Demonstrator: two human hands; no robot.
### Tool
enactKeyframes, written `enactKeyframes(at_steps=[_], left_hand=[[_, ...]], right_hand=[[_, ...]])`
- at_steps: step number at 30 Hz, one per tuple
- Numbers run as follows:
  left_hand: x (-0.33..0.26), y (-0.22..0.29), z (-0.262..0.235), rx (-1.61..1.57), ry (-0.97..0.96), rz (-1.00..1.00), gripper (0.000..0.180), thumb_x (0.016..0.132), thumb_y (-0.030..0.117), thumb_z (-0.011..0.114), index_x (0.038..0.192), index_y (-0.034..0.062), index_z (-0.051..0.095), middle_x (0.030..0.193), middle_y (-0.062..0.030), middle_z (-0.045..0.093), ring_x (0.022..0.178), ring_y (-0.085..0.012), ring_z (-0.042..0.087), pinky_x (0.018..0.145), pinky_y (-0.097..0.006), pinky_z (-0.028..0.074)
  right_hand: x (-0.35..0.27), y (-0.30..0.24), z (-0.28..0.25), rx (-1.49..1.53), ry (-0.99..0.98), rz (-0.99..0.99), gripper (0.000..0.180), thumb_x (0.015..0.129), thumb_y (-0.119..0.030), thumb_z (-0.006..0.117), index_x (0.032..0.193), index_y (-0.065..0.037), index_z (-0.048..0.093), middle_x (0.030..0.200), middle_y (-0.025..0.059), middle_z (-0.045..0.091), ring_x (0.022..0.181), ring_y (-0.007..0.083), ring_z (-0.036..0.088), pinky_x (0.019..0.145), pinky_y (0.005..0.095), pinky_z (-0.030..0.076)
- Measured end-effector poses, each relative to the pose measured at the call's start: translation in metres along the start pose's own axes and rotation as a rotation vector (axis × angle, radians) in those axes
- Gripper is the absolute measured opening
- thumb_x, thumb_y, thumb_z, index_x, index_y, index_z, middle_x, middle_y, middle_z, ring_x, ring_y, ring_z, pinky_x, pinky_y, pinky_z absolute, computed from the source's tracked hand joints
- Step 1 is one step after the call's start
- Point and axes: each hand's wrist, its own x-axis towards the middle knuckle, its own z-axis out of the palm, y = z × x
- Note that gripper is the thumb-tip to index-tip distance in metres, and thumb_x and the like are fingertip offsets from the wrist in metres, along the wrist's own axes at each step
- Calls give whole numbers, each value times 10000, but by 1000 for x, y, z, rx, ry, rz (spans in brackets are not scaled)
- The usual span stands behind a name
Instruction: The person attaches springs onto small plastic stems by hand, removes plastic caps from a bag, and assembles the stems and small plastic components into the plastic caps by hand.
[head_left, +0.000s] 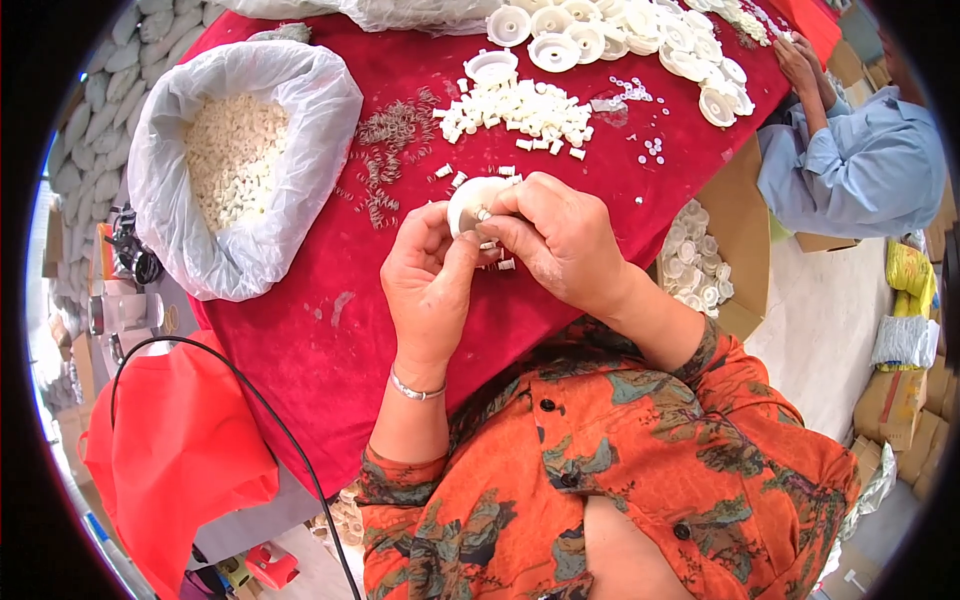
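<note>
Over the red cloth, my left hand (430, 270) grips a round white plastic cap (467, 200) by its edge, between thumb and fingers. My right hand (562, 240) is closed at the cap's inner face. Its thumb and forefinger pinch a small white part (482, 214) at the cap's middle; its exact shape is partly hidden. Around and below the hands lie several small white spools (506, 265). Beyond them is a heap of white spools (520, 112), with a scatter of thin metal springs (385, 140) to its left.
A plastic-lined bag (160, 190) of small pale pieces stands at left. More white caps (640, 30) are piled at the far side, near small clear rings (650, 150). A co-worker in a blue shirt (850, 165) sits at right. An open carton (745, 240) holds white parts. A black cable (270, 415) hangs at left.
</note>
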Motion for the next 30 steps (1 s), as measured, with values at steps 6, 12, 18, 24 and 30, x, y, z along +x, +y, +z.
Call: enactKeyframes(at_steps=[6, 12, 18, 24, 30], left_hand=[[-1, -2, 1, 8, -23, 48, 218, 935, -44, 527, 1152, -38, 550, 1060, -97, 646, 931, -146, 646, 787, -294, 580], [-1, -3, 1, 30, -87, 66, 231, 939, -47, 523, 1169, -41, 534, 1089, -103, 636, 959, -147, 637, 816, -293, 567], [-3, 1, 2, -39, -96, 74, 245, 942, -51, 513, 1187, -42, 521, 1101, -110, 634, 985, -159, 634, 841, -305, 560], [-4, 8, 3, 5, -108, 74, 207, 910, -81, 526, 1112, -53, 562, 962, -73, 656, 864, -116, 652, 790, -263, 572], [-6, 4, 6, 135, -120, 144, 220, 894, -98, 522, 1100, -61, 589, 968, -75, 652, 864, -118, 656, 755, -259, 579]], right_hand=[[-3, 3, 5, -10, 37, 2, 120, 795, -125, 712, 860, -74, 624, 738, 93, 591, 613, 267, 605, 507, 366, 481], [-7, 7, 0, -36, 72, -53, 171, 784, -149, 737, 871, -69, 613, 750, 93, 589, 602, 257, 602, 507, 351, 483], [-4, -4, -5, 123, 163, 32, 277, 774, -169, 774, 954, -45, 605, 777, 98, 568, 638, 237, 616, 534, 335, 494], [-3, -6, -18, 65, -9, 77, 327, 773, -204, 783, 990, -26, 617, 775, 99, 549, 639, 215, 581, 545, 331, 475], [-5, -7, -19, 28, 10, 60, 306, 778, -214, 779, 953, -27, 614, 768, 102, 550, 631, 236, 556, 546, 338, 465]])
